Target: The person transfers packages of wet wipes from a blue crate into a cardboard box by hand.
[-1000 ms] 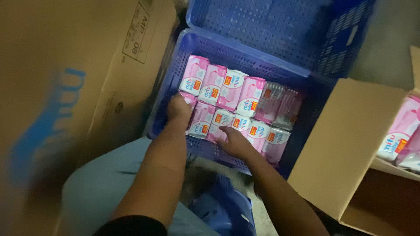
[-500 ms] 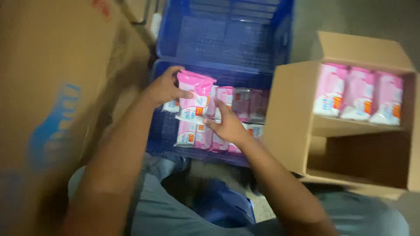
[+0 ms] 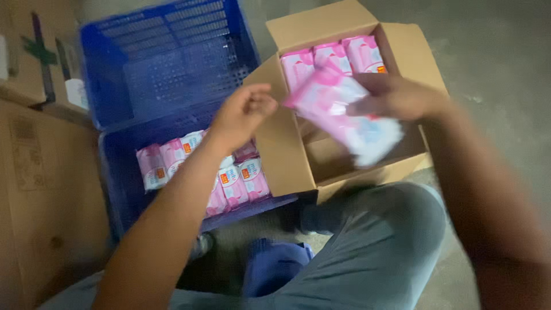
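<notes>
Right hand (image 3: 396,96): fingers closed around a soft pink-and-white plastic-wrapped pack (image 3: 344,112), held tilted above the open brown cardboard box (image 3: 287,166). Left hand (image 3: 244,115): loosely curled, holding nothing, raised over the blue slotted plastic crate (image 3: 115,172). Crate contents: row of matching pink packs (image 3: 166,161) lying flat. Box contents: three upright pink packs (image 3: 333,54) along its far wall. Blur heavy; finer detail unreadable.

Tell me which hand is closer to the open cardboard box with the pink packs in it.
Right. The right hand holds a pink pack directly over the cardboard box. The left hand hangs empty at the box's left edge, above the blue crate.
</notes>
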